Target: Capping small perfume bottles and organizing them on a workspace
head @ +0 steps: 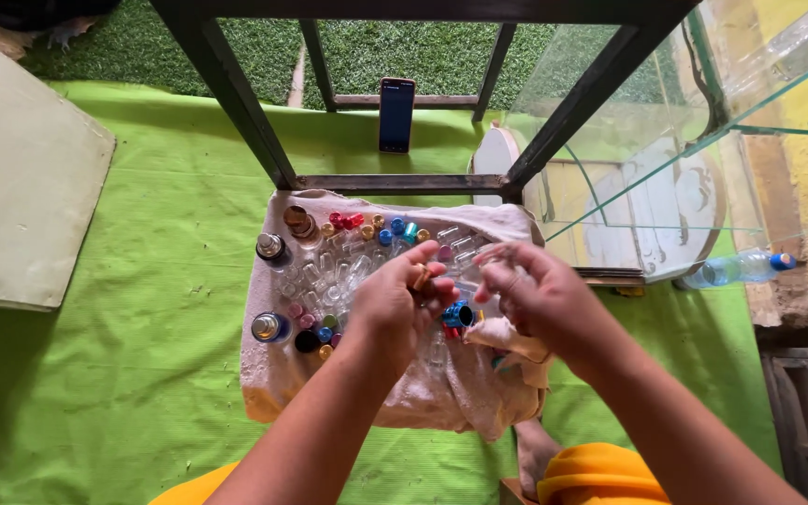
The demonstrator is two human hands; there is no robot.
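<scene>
1. A bright green woven mat [142, 374] covers the ground, with a black metal frame [236, 93] standing at its far side.
2. A beige cloth-covered cushion [273, 374] lies on the mat, just before the frame.
3. Many small clear glass vials [329, 276] and coloured metal caps [367, 224] are scattered over the cushion.
4. The left hand [395, 304] hovers above the vials, fingers curled, pinching a small gold-coloured cap [420, 277].
5. The right hand [540, 299], just beside it, pinches a small clear vial [493, 254] between its fingertips, with a crumpled cream rag [507, 339] under the palm.
</scene>
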